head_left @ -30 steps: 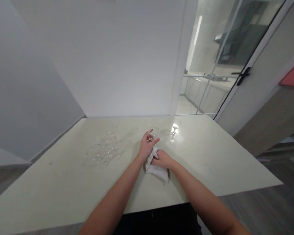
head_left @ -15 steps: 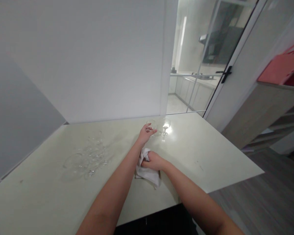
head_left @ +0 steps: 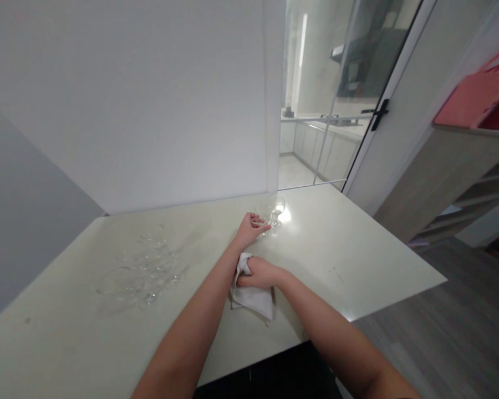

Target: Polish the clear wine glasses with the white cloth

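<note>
Fingers of L hand [head_left: 248, 231] curved, thumb a bit apart, at stemmed glass [head_left: 266, 216], upright, far part of desk [head_left: 316, 252]; can't tell if gripping. 2nd glass [head_left: 278, 207] upright, just R of it. R hand [head_left: 263, 272] nearer, fingers clamped on bunched wht cloth [head_left: 255, 300]. Clear glassware [head_left: 149, 266] clustered L side of desk, well apart from both hands.

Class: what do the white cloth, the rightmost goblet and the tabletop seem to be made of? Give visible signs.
Cloth: soft, matt fabric, perhaps cotton; it bunches and drapes in folds.
Goblet: clear, glossy, probably glass, since the background shows through; clear plastic is possible.
Tabletop: smooth, pale, glossy, with a bright glare; lacquer, laminate or stone, I cannot tell.
</note>
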`<state>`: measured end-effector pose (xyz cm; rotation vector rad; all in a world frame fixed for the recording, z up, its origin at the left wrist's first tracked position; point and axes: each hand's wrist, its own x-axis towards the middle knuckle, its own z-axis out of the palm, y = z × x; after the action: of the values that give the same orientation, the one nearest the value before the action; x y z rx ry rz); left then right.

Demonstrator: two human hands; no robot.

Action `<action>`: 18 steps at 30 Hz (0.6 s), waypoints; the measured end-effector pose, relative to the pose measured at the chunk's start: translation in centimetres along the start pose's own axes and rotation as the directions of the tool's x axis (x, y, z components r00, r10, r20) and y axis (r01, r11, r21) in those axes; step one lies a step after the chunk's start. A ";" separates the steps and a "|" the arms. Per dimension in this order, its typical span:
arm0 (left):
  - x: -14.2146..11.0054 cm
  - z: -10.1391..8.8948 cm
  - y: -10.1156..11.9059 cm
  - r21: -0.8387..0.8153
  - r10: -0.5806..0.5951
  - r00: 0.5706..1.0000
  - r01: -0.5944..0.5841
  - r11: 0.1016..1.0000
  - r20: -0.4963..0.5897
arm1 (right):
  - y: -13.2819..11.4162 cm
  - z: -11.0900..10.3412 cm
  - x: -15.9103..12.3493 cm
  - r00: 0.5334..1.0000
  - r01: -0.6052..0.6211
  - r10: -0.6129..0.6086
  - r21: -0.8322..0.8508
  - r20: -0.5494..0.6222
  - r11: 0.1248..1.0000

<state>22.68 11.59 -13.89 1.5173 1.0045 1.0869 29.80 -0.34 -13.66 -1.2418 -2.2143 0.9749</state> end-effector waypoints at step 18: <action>-2.6 -1.3 -2.6 0.195 0.209 0.938 -0.267 0.944 0.276 | 0.8 -0.3 -0.3 0.989 0.030 -0.038 0.057 0.143 0.998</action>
<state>20.55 9.93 -16.72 1.9540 0.8026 0.9341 30.60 -0.18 -14.11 -1.1384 -2.2935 1.1360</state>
